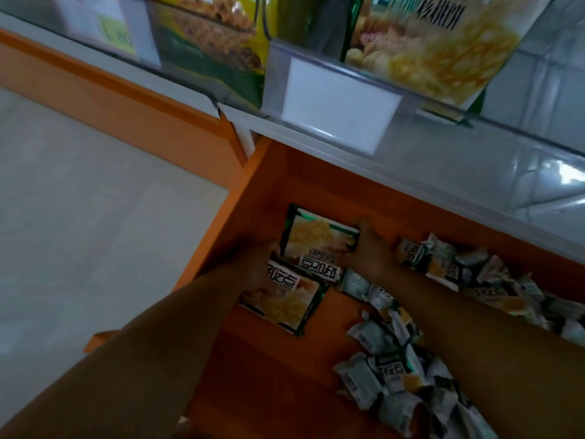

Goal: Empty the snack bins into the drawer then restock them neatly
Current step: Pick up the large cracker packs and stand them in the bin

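Both hands are in the drawer (285, 359): the right hand (371, 250) is curled round a snack pack's (318, 240) edge; the left hand's (261, 264) hold cannot be told. Restocking seems begun; a level lift to the bins (278, 90) is needed.

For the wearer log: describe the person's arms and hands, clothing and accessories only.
The left arm and right arm are bare to the frame's edge: no sleeves show. The left hand and right hand wear no gloves. No watch, bracelet or ring shows, though blur could hide small items.
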`<state>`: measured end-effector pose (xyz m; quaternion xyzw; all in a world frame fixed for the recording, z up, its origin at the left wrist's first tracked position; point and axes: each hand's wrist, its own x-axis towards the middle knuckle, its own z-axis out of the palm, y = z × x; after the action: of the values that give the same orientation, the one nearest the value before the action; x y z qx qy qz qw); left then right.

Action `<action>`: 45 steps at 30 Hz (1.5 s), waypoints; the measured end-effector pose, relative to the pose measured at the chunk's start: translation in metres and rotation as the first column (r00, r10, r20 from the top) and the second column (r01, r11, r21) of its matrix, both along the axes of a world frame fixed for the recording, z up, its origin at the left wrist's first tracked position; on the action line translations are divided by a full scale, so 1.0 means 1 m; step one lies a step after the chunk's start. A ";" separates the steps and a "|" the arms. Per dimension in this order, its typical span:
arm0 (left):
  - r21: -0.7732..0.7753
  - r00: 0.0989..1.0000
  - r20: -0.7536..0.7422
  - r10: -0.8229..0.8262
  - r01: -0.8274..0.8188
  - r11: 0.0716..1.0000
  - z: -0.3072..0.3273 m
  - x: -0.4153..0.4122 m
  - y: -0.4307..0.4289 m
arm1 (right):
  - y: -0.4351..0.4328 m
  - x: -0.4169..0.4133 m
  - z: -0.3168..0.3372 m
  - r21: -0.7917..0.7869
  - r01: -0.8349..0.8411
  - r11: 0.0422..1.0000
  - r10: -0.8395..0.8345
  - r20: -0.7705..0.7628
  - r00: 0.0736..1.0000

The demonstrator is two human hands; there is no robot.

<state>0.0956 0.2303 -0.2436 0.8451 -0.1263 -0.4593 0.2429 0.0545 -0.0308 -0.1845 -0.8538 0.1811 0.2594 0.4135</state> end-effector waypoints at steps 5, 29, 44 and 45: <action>-0.197 0.985 -0.052 0.166 -0.173 0.965 0.095 -0.010 -0.024 | -0.003 -0.024 0.062 0.101 0.029 0.995 -0.056 0.274 0.960; -0.633 0.946 0.176 0.274 -0.104 0.767 0.357 -0.067 -0.048 | -0.022 -0.081 0.359 0.152 -0.108 0.982 -0.007 0.606 0.795; -0.660 0.925 0.141 0.354 -0.179 0.730 0.356 -0.045 -0.043 | -0.037 -0.061 0.353 0.036 0.059 0.998 -0.068 0.688 0.722; -0.672 0.925 0.132 0.357 -0.181 0.718 0.356 -0.043 -0.041 | -0.037 -0.053 0.363 -0.029 0.071 0.997 -0.027 0.733 0.680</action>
<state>0.0527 0.1891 0.1124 0.7685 -0.1820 -0.2351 0.5666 0.0012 -0.0679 0.1784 -0.8923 0.0309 -0.1190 0.4343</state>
